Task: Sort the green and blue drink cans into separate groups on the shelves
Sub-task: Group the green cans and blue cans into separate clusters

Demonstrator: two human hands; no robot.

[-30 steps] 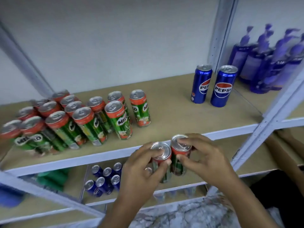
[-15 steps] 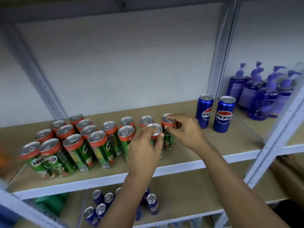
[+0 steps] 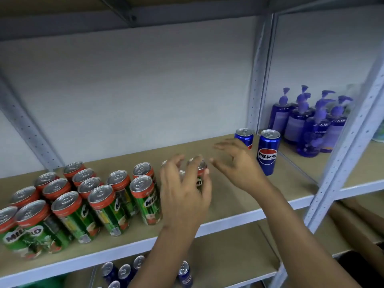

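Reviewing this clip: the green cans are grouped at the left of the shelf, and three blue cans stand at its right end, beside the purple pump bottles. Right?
Not quite: the head view shows two blue cans at the right end, not three. The green cans and purple pump bottles are as stated.

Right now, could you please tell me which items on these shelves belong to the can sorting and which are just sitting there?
Part of the job:
- green Milo cans, grouped at the left of the upper shelf
- blue Pepsi cans, upper shelf at the right
- blue cans on the lower shelf

Just lying about:
- purple pump bottles in the next bay
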